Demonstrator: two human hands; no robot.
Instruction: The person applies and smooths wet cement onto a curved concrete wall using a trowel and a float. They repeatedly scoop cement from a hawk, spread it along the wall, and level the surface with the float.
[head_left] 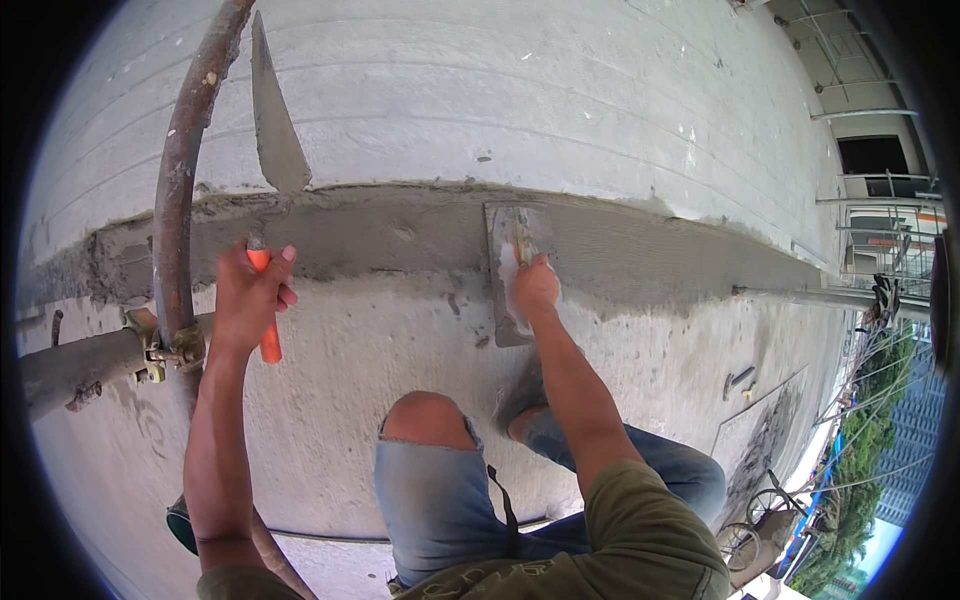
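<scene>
My left hand [250, 295] grips the orange handle [268, 330] of a pointed trowel, whose grey blade [275, 125] points up the concrete wall. My right hand [535, 285] holds a rectangular plastering float [505, 270], pressed flat against a horizontal band of wet grey mortar [400, 235] that runs across the wall. The float sits partly on the band and partly on the pale wall below it. My bent knees in torn blue jeans [430, 480] lean toward the wall beneath both hands.
A rusty scaffold pipe [180, 170] curves up at the left, clamped to a horizontal pipe [80, 365] beside my left arm. A metal rail [810, 295] juts out at the right. Far below lie ground, a wheelbarrow [760, 520] and greenery.
</scene>
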